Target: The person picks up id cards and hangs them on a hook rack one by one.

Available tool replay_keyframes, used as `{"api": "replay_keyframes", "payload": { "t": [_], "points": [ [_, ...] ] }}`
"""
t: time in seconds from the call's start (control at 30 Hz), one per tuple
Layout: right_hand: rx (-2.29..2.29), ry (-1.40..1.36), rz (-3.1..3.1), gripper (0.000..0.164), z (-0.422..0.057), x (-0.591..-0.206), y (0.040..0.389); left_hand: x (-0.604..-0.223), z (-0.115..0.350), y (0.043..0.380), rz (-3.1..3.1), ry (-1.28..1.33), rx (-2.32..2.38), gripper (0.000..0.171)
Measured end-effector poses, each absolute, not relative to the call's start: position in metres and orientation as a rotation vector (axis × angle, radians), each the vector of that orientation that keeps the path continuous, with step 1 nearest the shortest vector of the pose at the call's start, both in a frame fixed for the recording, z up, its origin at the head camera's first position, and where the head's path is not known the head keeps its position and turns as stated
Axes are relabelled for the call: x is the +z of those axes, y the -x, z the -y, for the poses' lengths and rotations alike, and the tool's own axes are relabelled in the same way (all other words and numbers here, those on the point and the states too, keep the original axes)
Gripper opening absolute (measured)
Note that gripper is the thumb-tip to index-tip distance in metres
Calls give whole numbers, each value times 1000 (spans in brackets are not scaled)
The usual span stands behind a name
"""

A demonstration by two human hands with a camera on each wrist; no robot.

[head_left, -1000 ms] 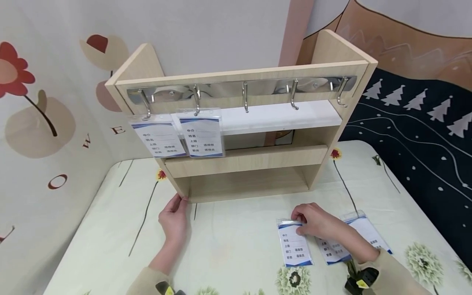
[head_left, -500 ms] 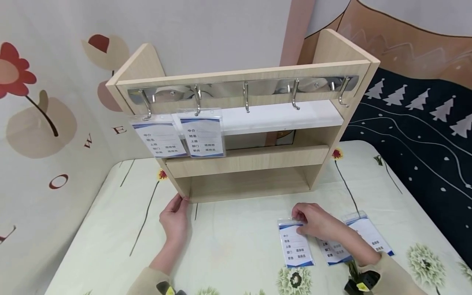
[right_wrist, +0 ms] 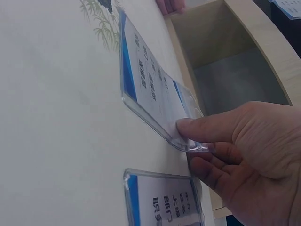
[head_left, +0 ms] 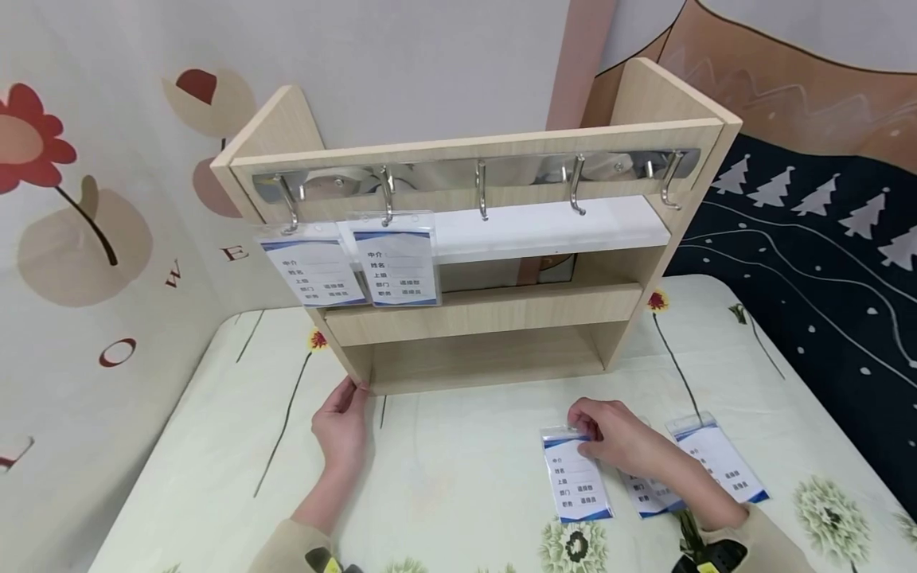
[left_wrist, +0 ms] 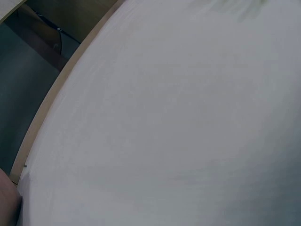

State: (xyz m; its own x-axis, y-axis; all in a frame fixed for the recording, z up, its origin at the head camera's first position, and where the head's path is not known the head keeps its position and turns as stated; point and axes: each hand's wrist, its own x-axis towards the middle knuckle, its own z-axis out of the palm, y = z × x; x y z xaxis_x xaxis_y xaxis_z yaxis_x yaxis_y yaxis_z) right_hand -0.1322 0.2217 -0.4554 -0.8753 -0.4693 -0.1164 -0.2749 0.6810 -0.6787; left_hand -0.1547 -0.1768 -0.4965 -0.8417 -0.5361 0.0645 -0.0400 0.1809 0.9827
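My right hand (head_left: 622,439) pinches the top edge of a clear plastic badge holder (head_left: 577,481) with a printed card inside. In the right wrist view its thumb presses the front of the badge holder (right_wrist: 149,77), fingers curled behind, and the top end is bent up. At the bottom left corner of a light wooden shelf (head_left: 487,315), my left hand (head_left: 340,430) grips the side panel between thumb and fingers. Only a sliver of that hand (left_wrist: 8,202) shows in the left wrist view. Two similar badge holders hang at the left hooks, one left (head_left: 315,270) and one right (head_left: 398,267).
A metal hook rail (head_left: 444,172) runs across the shelf's upper board, its middle and right hooks bare. Two more badge holders lie on the floral tablecloth (head_left: 444,477): one (head_left: 723,463) at the right, another (head_left: 650,495) partly under the right forearm. Patterned curtains (head_left: 802,294) stand behind.
The view has shifted very slightly. Both hands keep their places, the right on the badge holder and the left at the shelf corner.
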Motion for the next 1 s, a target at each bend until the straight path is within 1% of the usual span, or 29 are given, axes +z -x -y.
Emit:
{"api": "replay_keyframes", "payload": {
  "t": [0.33,1.0],
  "points": [
    [-1060,695,-2592,25,-225,-449,132,-498,176,156,2061,-534,-1697,33],
    [-1165,748,-2615,27,-221,-442,130,-498,176,155,2040,-516,-1716,32]
  ]
}}
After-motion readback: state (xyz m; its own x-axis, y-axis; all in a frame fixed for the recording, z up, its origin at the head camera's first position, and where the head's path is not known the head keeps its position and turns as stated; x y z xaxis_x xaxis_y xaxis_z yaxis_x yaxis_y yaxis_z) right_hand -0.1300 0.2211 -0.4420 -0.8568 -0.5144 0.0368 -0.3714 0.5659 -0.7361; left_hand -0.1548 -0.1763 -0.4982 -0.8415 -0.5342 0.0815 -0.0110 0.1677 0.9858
